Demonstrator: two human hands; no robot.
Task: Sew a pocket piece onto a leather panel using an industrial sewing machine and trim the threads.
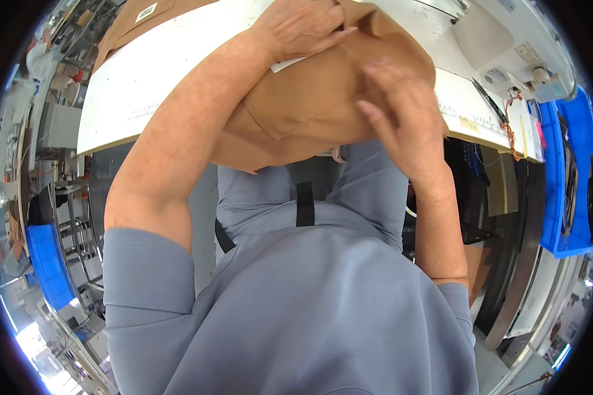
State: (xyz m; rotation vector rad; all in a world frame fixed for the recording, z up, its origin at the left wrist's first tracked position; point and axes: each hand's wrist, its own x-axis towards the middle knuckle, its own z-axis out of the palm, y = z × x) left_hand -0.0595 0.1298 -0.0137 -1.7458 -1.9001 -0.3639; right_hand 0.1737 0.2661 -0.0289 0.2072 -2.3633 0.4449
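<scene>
A brown fabric piece [310, 99] with a stitched, pointed patch lies bunched on the white worktable, and its lower edge hangs over the front toward my lap. At its far side my left hand [303, 27] has its fingers closed on a fold of the cloth. My right hand [405, 99] is over the right part of the fabric, thumb and fingers apart and slightly blurred, with nothing in it. Whether its fingertips touch the cloth, I cannot tell.
The white worktable [125, 112] carries ruler markings along its front edge. Another brown piece [145, 20] with a small label lies at the far left. A white sewing machine [501, 36] stands far right, near black tweezers [486, 99] and an orange cord [509, 125]. A blue bin [570, 178] hangs at right.
</scene>
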